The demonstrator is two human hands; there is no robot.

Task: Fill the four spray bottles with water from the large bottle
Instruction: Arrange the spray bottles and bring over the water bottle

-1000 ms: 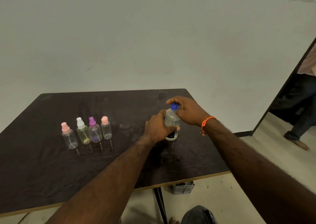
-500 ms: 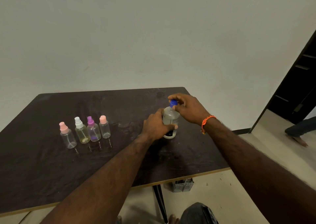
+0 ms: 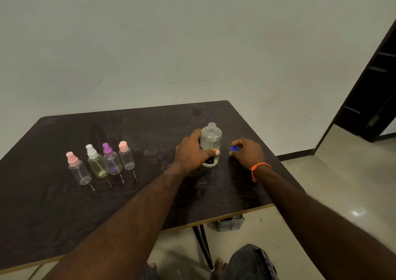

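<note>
Blue screw cap (image 3: 234, 149), now removed and pinched by right hand (image 3: 248, 152) near table's right edge; uncapped clear plastic large bottle (image 3: 210, 144) gripped by left hand (image 3: 192, 152), ready for pouring.

1. The large bottle (image 3: 211, 143) carries a label: pale printed lines on its upper part and a dark patch with small white marks near the base. None of it is sharp enough to read, and the left hand (image 3: 192, 151) covers part of it.
2. The four spray bottles (image 3: 100, 164) show no lettering, brand or number that can be made out.
3. No other legible text, number or sign appears on the desk (image 3: 53, 204) or around it.
</note>
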